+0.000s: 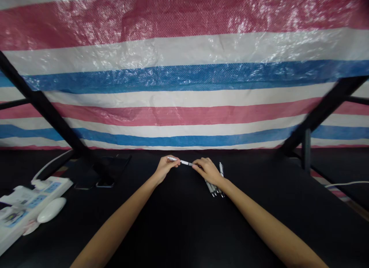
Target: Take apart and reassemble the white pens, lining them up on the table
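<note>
Plainly, both hands were closed on one white pen [182,162] held level just above the black table [184,229], the left hand [165,167] pinching one end and the right hand [208,170] the other. To my eye, a slip could have sprung a small part onto that dark top, or the right wrist could have scattered the loose pens [215,188] lying beneath it.

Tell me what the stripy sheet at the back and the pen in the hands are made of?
The stripy sheet looks like woven plastic tarp: it is shiny, crinkled, and shows a fine weave pattern. The pen, held between the left hand and right hand, looks like smooth white plastic with a silvery, maybe metal, part; it is too small to be sure.
</note>
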The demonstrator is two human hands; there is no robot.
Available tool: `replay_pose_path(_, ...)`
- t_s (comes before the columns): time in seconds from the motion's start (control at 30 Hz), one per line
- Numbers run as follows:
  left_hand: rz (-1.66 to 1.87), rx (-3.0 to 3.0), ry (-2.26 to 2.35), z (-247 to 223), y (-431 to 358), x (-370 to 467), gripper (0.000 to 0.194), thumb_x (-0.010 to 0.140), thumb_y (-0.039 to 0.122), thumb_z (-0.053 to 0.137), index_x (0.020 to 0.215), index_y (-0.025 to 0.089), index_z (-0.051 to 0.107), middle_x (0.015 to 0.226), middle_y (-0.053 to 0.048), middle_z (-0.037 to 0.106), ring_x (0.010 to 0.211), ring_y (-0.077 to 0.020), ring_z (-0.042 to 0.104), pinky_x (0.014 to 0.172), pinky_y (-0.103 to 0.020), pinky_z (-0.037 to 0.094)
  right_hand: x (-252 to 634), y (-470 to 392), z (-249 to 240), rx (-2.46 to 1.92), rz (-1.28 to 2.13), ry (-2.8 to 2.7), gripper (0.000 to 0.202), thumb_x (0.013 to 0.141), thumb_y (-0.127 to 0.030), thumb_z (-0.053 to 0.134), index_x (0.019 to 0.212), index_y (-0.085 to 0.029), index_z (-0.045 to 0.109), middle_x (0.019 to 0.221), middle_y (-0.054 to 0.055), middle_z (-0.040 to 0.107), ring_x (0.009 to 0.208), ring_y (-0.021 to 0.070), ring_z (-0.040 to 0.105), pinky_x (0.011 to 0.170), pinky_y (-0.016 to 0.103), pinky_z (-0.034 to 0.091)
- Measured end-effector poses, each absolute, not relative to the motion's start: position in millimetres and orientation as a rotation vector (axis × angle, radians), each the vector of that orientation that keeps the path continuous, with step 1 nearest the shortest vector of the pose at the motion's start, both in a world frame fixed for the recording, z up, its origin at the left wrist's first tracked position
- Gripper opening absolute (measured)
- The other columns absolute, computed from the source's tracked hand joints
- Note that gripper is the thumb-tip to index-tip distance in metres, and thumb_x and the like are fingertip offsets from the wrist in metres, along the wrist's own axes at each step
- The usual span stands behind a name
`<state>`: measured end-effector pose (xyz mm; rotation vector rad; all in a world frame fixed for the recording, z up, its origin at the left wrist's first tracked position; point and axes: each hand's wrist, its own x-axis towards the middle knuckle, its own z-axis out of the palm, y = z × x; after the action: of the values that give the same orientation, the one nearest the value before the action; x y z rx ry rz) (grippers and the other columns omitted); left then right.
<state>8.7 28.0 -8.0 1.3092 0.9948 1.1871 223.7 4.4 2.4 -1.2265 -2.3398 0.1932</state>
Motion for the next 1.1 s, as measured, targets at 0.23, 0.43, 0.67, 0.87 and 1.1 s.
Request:
replay_pose_path(0.23,1.187,1.34,1.005,-9.1,29.4,8.6,0.027,0.064,0.037,0.074,0.074,0.012,0.066,0.068,-0.005,0.067,0.066,-0.0144,0.062,0.066,-0.028,0.049,222.6,3.7,2.4,-1.259,0.158,-2.358,0.03,0.095,-0.033,0.033,0.087,-0.02,0.059,0.08,0.004,0.065,0.077,0.0182,0.056,0.074,0.032,0.036)
replay_pose_path(0.43,1.186,1.33,0.989,-9.6,30.0,8.6,0.025,0.064,0.035,0.073,0.073,0.013,0.066,0.067,-0.004,0.067,0.064,-0.0131,0.06,0.065,-0.027,0.047,222.2,2.7,2.6,-1.28,0.159,-2.315,0.026,0.088,-0.042,0.049,0.099,-0.02,0.056,0.083,0.003,0.063,0.079,0.0186,0.056,0.074,0.031,0.036)
replay_pose_path(0.67,1.18,1.302,0.972,-8.2,29.2,8.7,0.025,0.064,0.034,0.074,0.073,0.012,0.066,0.067,-0.003,0.066,0.064,-0.0124,0.059,0.065,-0.026,0.046,222.7,2.6,3.0,-1.264,0.081,-2.383,0.027,0.095,-0.037,0.036,0.093,-0.021,0.058,0.087,0.004,0.063,0.084,0.0193,0.054,0.073,0.031,0.033)
replay_pose_path(0.87,1.182,1.286,0.963,-10.7,30.2,9.0,0.026,0.063,0.034,0.075,0.073,0.011,0.067,0.067,-0.004,0.066,0.063,-0.0119,0.058,0.064,-0.024,0.045,223.5,2.2,4.6,-1.237,0.114,-2.404,0.026,0.093,-0.04,0.04,0.091,-0.019,0.056,0.088,0.005,0.062,0.082,0.0184,0.052,0.072,0.03,0.033)
replay_pose_path(1.1,1.198,1.218,0.915,-12.2,31.3,8.5,0.023,0.065,0.031,0.075,0.074,0.011,0.067,0.066,-0.002,0.064,0.063,-0.0104,0.057,0.063,-0.022,0.044,223.2,1.4,2.3,-1.215,0.109,-2.398,0.028,0.091,-0.042,0.042,0.091,-0.02,0.059,0.087,0.005,0.063,0.085,0.0197,0.053,0.074,0.032,0.035)
